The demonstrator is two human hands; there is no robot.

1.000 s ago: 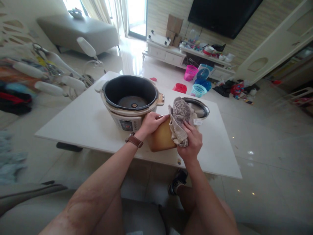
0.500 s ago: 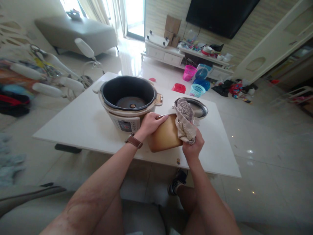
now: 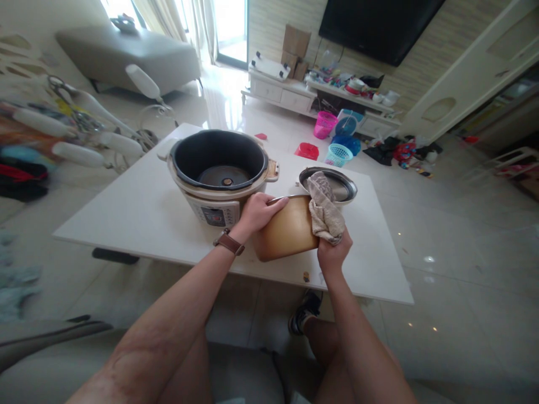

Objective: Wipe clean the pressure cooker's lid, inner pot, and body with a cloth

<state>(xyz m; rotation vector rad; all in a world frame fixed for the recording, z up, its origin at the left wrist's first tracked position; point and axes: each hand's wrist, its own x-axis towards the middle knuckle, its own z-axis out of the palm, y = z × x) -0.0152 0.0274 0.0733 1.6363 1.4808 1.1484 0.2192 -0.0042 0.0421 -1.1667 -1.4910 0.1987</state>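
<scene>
My left hand (image 3: 260, 213) grips the rim of a gold-coloured inner pot (image 3: 288, 230), thumb along the outside. The pot is tipped on its side above the white table (image 3: 138, 224). Closed around a patterned grey-beige cloth (image 3: 326, 216), my right hand (image 3: 336, 249) presses it against the pot's right side. Left of the pot stands a rice cooker body (image 3: 214, 196) with its dark cavity uncovered and a control panel in front. Behind the cloth lies a round metal-edged lid (image 3: 337, 182). The inside of the pot is hidden.
On the floor beyond the table are a pink basket (image 3: 324, 124), a light-blue basket (image 3: 338, 155) and a red container (image 3: 307, 150). A floor lamp (image 3: 120, 144) with white shades reaches in near the table's left edge. A cluttered TV cabinet (image 3: 295, 101) stands at the back.
My right hand and the cloth have shifted slightly right along the pot's side, uncovering more of its gold surface. My left hand keeps its hold on the rim.
</scene>
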